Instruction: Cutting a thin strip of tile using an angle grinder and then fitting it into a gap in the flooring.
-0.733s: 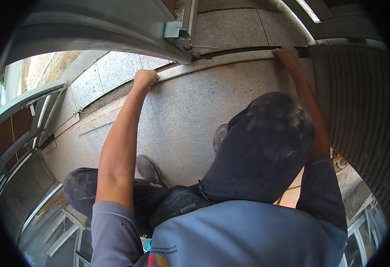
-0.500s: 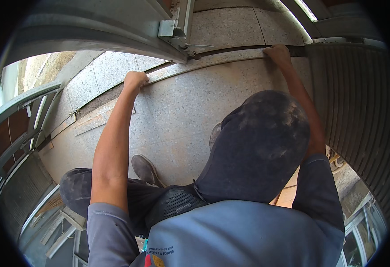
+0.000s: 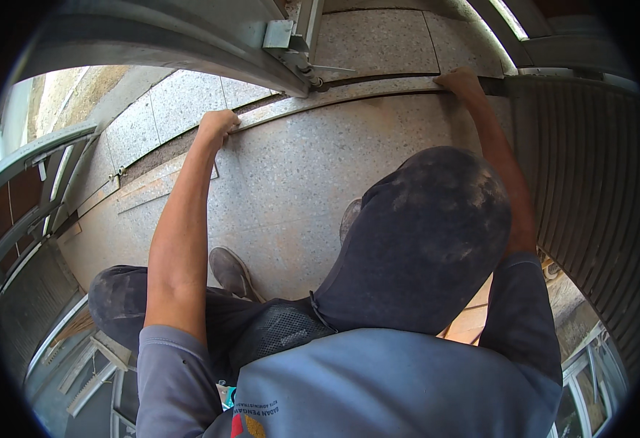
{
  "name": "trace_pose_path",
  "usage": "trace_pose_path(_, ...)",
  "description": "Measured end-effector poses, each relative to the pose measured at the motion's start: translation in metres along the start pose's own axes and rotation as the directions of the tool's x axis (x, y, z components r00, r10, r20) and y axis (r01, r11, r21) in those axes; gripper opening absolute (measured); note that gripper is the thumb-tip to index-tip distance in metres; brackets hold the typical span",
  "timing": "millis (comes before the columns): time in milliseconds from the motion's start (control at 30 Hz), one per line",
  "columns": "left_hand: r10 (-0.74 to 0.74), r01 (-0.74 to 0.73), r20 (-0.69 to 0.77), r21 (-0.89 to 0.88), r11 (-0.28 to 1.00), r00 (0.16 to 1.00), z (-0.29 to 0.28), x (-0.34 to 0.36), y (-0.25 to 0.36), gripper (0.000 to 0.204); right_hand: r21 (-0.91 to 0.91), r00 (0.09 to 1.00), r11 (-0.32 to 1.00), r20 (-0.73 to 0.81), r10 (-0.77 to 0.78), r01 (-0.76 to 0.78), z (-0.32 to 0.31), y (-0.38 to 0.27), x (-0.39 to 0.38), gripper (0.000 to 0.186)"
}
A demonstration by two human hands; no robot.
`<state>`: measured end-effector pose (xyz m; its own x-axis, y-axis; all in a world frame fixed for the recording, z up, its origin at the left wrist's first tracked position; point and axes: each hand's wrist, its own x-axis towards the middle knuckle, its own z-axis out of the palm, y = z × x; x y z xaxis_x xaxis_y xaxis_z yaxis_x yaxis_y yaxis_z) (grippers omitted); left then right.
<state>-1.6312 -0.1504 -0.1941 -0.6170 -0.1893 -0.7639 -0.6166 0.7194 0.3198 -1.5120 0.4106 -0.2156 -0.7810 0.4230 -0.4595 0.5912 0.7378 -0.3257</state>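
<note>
A long, narrow strip of speckled tile (image 3: 334, 96) spans the far side of the floor, along a dark gap (image 3: 386, 77) between two areas of tile. My left hand (image 3: 218, 125) is closed on its left end, the thumb side toward the strip. Closed around the right end is my right hand (image 3: 460, 82), its fingertips partly hidden. A dark line shows along the strip's near edge toward the right. Left of my left hand, another thin strip (image 3: 145, 198) lies flat on the large speckled floor tiles (image 3: 283, 168).
A grey metal door (image 3: 181, 44) with a latch (image 3: 309, 73) stands just beyond the strip. Ribbed dark metal (image 3: 583, 160) rises at the right, a metal frame (image 3: 35, 168) at the left. My raised knee (image 3: 437, 219) and shoe (image 3: 232, 271) are close in front.
Both hands have moved slightly farther away with the strip. A dark line now shows between its near edge and the floor tile at the right. The view has shifted a little.
</note>
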Motion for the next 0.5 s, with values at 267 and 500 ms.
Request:
trace_pose_path(267, 0.094, -0.074, -0.092, 0.2, 0.977, 0.991, -0.013, 0.016, -0.017, 0.019, 0.179, 0.996, 0.984, 0.086, -0.032, 0.016, 0.004, -0.01, -0.01, 0.039)
trace_pose_path(500, 0.187, -0.147, -0.151, 0.244, 0.959, 0.971, -0.008, 0.026, -0.038, 0.027, 0.204, 0.995, 0.978, 0.093, 0.03, -0.048, 0.007, -0.017, -0.017, 0.033)
